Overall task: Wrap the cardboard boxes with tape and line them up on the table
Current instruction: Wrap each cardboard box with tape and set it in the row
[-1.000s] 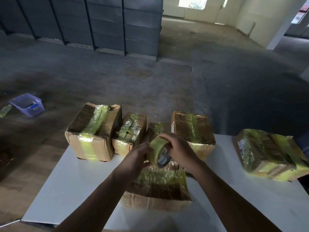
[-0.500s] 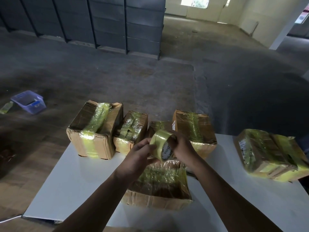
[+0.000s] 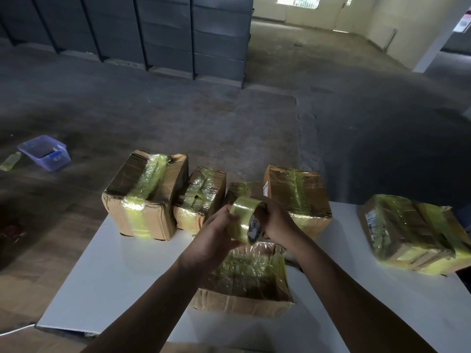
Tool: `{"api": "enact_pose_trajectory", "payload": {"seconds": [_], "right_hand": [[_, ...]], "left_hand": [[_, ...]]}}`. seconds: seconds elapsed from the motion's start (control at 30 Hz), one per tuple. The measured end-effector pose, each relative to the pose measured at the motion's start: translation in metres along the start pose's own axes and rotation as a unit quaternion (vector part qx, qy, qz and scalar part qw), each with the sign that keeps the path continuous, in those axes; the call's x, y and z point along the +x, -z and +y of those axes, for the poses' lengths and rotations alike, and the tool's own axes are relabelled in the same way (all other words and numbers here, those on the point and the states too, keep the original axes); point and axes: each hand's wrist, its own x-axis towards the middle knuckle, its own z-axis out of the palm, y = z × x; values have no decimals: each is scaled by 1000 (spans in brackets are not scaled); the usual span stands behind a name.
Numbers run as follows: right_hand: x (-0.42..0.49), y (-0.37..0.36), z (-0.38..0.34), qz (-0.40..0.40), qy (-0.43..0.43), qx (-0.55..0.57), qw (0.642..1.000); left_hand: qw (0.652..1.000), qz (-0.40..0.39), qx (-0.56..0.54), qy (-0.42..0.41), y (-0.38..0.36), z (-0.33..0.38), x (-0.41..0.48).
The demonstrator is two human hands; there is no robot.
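A roll of yellowish clear tape (image 3: 243,220) is held in the air between both hands, above a taped cardboard box (image 3: 248,281) near the table's front. My left hand (image 3: 216,235) grips the roll's left side and my right hand (image 3: 276,222) grips its right side. Along the far edge of the white table (image 3: 122,276) stands a row of taped boxes: a large one (image 3: 145,197), a smaller one (image 3: 200,200), a small one (image 3: 242,191) partly hidden by the roll, and another large one (image 3: 298,200). A wrapped box (image 3: 410,233) lies at the right.
Beyond the table is a bare concrete floor with a purple plastic tub (image 3: 44,152) and a small bottle (image 3: 10,161) at the left. Dark metal shelving (image 3: 153,34) stands at the back. The table's left edge drops to a wooden floor.
The tape roll has turned in my hands so its printed core faces me more, and both hands have shifted slightly up and left with it. The boxes have not moved.
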Motion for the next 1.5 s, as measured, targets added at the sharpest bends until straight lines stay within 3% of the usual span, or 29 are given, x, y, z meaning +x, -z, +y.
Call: {"api": "enact_pose_trajectory", "payload": {"seconds": [0.37, 0.53, 0.73, 0.8, 0.93, 1.1, 1.27, 1.4, 1.5], "right_hand": [[3, -4, -4, -4, 2, -6, 1000], [2, -3, -5, -8, -2, -53, 999], [0, -5, -10, 96, -22, -74, 992], [-4, 1, -15, 106, 13, -68, 992], [-16, 1, -32, -9, 92, -44, 995], [-24, -1, -45, 73, 230, -145, 959], [-26, 1, -55, 120, 304, -288, 900], [-26, 5, -61, 133, 347, -322, 871], [-27, 7, -64, 125, 352, -320, 871]], "left_hand": [[999, 32, 27, -6, -1, 3, -1], [995, 93, 43, 22, -3, 5, 1], [978, 189, 88, -5, 3, 1, 0], [977, 214, -3, -6, 4, 5, 0], [986, 167, -13, -9, -6, 10, -2], [975, 164, -148, 16, -12, 15, 1], [979, 190, 63, -46, -5, 19, 0], [936, 233, 199, -176, -2, 29, -5], [892, 175, 318, -270, 3, 38, -10]]}}
